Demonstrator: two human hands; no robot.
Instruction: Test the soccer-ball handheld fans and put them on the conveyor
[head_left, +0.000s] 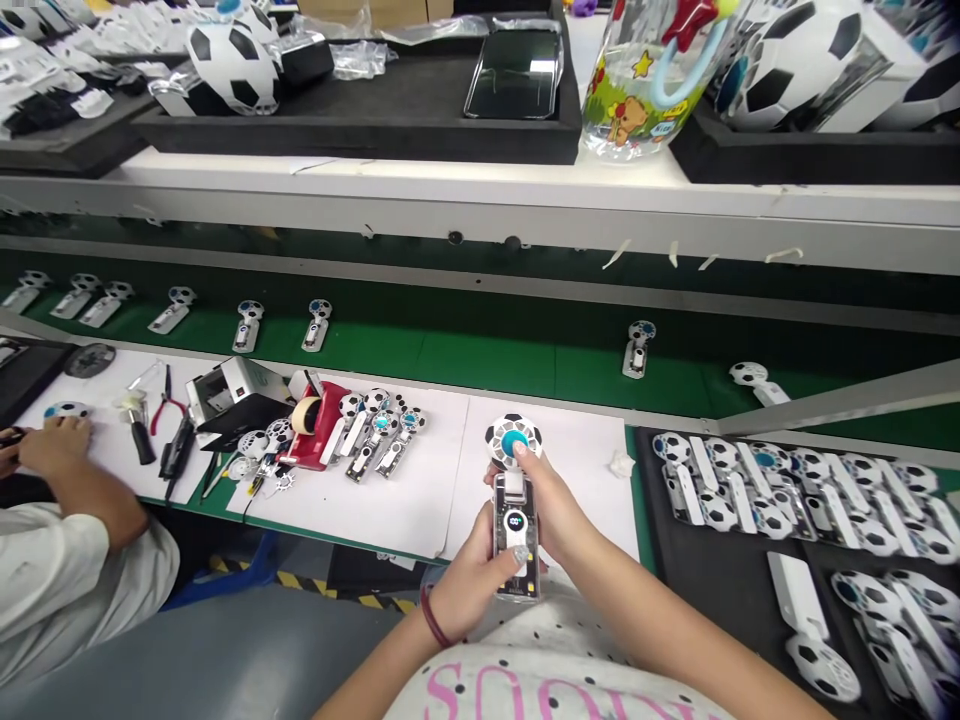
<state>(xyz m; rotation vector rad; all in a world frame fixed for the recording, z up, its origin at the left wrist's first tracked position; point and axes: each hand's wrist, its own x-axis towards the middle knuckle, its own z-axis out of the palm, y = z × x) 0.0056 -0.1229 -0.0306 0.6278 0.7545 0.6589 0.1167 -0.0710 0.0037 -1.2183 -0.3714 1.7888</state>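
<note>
A small fan (514,500) is held upright above the worktop (420,490). Its clear handle is gripped by the left hand (469,580), its head touched by the right hand (551,510). It is judged light, rigid and slippery plastic, best taken by the handle.

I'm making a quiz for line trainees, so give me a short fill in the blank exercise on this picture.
1. Both hands hold one handheld ____ with a football-patterned head.
2. The right hand touches the head's ____ centre.
3. The left hand grips the clear handle, whose small ____ is lit.
4. The tape dispenser is ____.

Missing words: fan; blue; display; red
</note>
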